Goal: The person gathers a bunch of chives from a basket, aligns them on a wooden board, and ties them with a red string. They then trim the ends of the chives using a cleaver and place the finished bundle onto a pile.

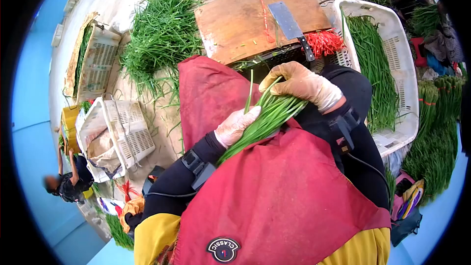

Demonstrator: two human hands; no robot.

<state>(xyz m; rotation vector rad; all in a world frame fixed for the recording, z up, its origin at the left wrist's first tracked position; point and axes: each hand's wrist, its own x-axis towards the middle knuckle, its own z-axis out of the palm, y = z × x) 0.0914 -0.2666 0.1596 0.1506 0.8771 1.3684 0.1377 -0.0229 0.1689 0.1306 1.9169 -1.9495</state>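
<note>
Across my lap, over a red apron (274, 191), lies a bunch of garlic chives (272, 116), long green stalks with paler ends toward my right hand. My gloved left hand (238, 126) is wrapped round the bunch from the left, thumb on top. Higher up, my gloved right hand (301, 86) has its fingers curled in at the pale ends of the stalks, pinching there. One stalk sticks up apart from the others between the hands. Just beyond them is a wooden board (240, 19) with a cleaver (287, 22) resting on it, its handle over the near edge.
Red ties (324, 42) lie at the board's right corner. A loose heap of chives (164, 32) covers the floor at left. A white crate (409, 78) of chives stands at right, tied bunches (436, 118) beyond it. White crates (120, 130) and a person (71, 181) are at left.
</note>
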